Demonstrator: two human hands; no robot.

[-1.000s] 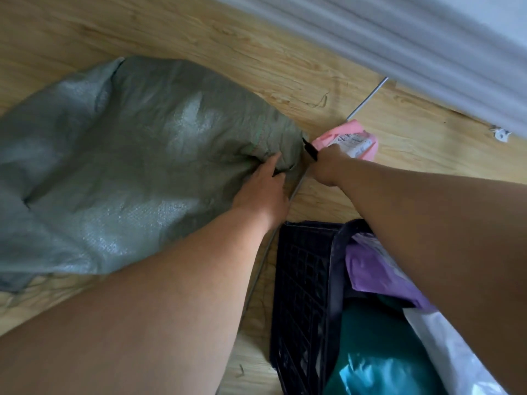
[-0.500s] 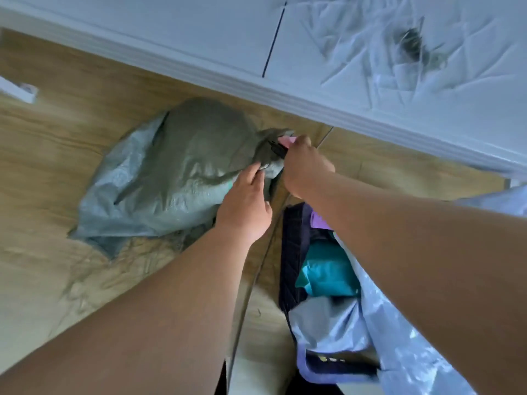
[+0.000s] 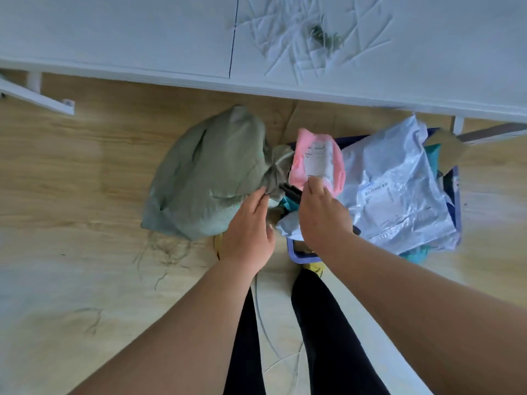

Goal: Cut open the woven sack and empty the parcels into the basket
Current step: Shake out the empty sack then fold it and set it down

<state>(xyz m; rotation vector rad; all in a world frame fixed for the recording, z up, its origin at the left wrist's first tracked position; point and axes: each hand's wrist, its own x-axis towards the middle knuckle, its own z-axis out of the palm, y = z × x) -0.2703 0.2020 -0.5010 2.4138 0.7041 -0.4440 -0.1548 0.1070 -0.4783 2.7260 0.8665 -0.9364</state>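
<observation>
- grey-green woven plastic sack (image 3: 211,172) lies slumped on the wooden floor (image 3: 71,195), left of the basket; its gathered neck (image 3: 278,166) points right toward the basket, likely so contents tip straight in
- left hand (image 3: 248,223) has fingers bent onto the bunched fabric just below the neck, gripping the sack; judged to be steadying or lifting the mouth end
- right hand (image 3: 322,212) sits just right of the neck, fingers curled round a dark slim tool (image 3: 291,192), probably the cutter; blade not clear, so whether it is cutting right now cannot be told
- pink plastic mailer with a white label (image 3: 316,163) is touching the neck, above the right hand's fingertips; whether it is coming out of the sack or already resting on the basket pile cannot be told
- dark blue plastic basket (image 3: 456,189) on the right is already heaped; large white-grey poly mailer (image 3: 399,189) lies on top, teal parcel (image 3: 416,253) shows at its near edge
- sack looks still bulky, so emptying judged at an early-to-middle stage
- white table (image 3: 142,38) along the far side; loose sack threads (image 3: 159,252) on floor near the sack's bottom; person's black-clad legs (image 3: 328,337) at near centre
</observation>
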